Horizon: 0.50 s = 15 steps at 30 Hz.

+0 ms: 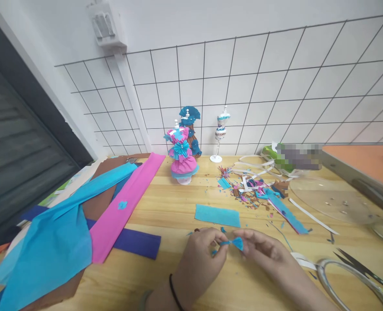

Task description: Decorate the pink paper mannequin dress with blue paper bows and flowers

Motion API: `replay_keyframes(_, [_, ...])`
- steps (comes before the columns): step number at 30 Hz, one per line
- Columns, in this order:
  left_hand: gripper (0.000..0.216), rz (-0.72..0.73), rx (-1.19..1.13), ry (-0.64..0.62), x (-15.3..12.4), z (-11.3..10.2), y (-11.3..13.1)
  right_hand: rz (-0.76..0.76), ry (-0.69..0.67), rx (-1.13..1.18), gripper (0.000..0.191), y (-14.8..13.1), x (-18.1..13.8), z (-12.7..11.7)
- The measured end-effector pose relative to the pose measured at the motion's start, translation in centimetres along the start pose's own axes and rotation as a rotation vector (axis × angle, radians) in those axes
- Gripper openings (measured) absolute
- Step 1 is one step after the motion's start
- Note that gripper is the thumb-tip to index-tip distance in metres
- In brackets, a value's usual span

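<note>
Between my two hands is a small piece of blue crepe paper (238, 243), flared like a fan on its right and narrowed in the middle. My left hand (204, 252) pinches the narrow end. The thumb and fingers of my right hand (267, 255) close at the flared end. Just beyond them a blue paper rectangle (217, 215) lies flat on the wooden table (165, 207). Farther back stands a small dress form in a pink and blue paper dress (184, 164), with a teal and brown dressed form (191, 114) behind it.
Long sheets of pink crepe paper (129, 198) and blue crepe paper (58, 233) overlap on the left. A third dress form (221, 125) stands near the grid wall. Paper scraps (246, 190) litter the right side, near scissors (366, 270), a tape roll (322, 276) and a clear plate (327, 190).
</note>
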<state>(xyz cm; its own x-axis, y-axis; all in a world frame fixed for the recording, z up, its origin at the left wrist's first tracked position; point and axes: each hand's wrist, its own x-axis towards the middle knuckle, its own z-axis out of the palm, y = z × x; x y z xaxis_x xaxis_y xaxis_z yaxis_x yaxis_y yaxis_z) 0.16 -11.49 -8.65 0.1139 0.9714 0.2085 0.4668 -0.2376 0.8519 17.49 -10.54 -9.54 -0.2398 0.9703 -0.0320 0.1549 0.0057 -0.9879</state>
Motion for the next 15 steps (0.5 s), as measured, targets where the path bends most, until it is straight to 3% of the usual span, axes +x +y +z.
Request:
replay_keyframes(4, [0.012, 0.046, 0.096, 0.006, 0.07, -0.09, 0.04, -0.107, 0.042, -0.118, 0.046, 0.25, -0.21, 0.25])
replay_keyframes(10, [0.018, 0.126, 0.188, -0.038, -0.29, 0.24, 0.04, -0.316, 0.092, -0.414, 0.033, -0.35, -0.55, 0.69])
replay_keyframes(15, [0.020, 0.270, 0.379, -0.066, -0.24, -0.07, 0.01, -0.271, 0.075, -0.372, 0.031, 0.12, -0.40, 0.49])
